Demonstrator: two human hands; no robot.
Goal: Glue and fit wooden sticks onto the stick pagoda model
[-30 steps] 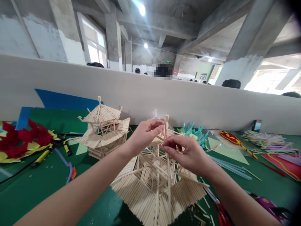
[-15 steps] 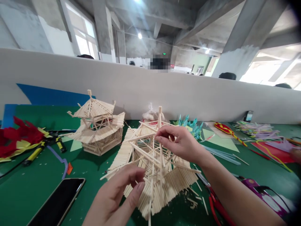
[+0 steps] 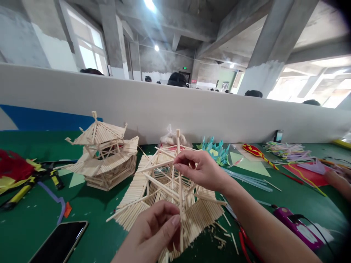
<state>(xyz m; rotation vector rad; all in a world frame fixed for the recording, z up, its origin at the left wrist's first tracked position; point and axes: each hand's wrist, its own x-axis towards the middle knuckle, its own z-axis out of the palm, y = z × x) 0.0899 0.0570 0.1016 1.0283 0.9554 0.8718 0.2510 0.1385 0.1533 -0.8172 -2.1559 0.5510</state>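
A half-built pavilion roof of thin wooden sticks point(image 3: 153, 190) lies tilted on the green table in front of me. My right hand point(image 3: 201, 170) pinches one of its upper frame sticks near the centre post. My left hand point(image 3: 153, 233) is closed on a stick at the roof's near edge, thumb pressed against it. A finished stick pavilion point(image 3: 102, 153) stands to the left, apart from both hands.
A black phone point(image 3: 59, 243) lies at the near left. Yellow-handled tools point(image 3: 27, 182) and red-yellow paper sit far left. Teal paper shapes point(image 3: 216, 149), coloured strips point(image 3: 287, 149), a purple glue gun point(image 3: 293, 223) and red pliers point(image 3: 245, 244) lie right. Another person's hand point(image 3: 337, 179) shows at far right. A white partition point(image 3: 219, 113) backs the table.
My left hand dropped from the top of the roof frame to its near lower edge. The right hand stayed pinched on the upper sticks. The view shifted right, and the phone came into sight.
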